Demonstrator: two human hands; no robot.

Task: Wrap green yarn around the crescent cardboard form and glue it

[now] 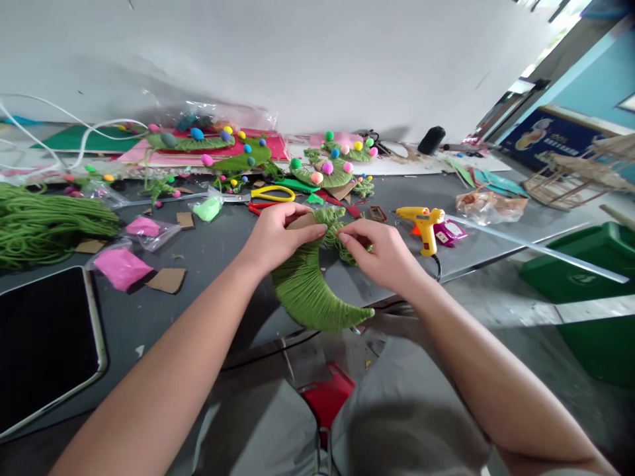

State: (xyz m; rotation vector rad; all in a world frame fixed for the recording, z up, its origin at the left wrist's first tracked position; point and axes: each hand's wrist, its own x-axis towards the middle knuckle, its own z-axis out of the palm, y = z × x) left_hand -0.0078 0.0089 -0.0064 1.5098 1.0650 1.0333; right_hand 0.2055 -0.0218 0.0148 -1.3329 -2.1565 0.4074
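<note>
A crescent (312,291) wrapped in green yarn hangs over the table's front edge, its lower tip pointing right. My left hand (285,231) grips its upper part, where a strip of bare brown cardboard shows between windings. Close by on the right, my right hand (374,248) pinches green yarn (337,241) between thumb and fingertips. Loose yarn bunches between the two hands and partly behind the right one. Beyond my left hand lie yellow- and red-handled scissors (272,194). A yellow glue gun (421,225) lies to the right of my right hand.
Finished-looking green crescents with coloured pompoms (337,172) lie along the back. At left are a green yarn pile (44,225), a dark-screened tablet (44,344), pink packets (122,264) and cardboard scraps (167,280). A green bin (585,264) stands right of the table.
</note>
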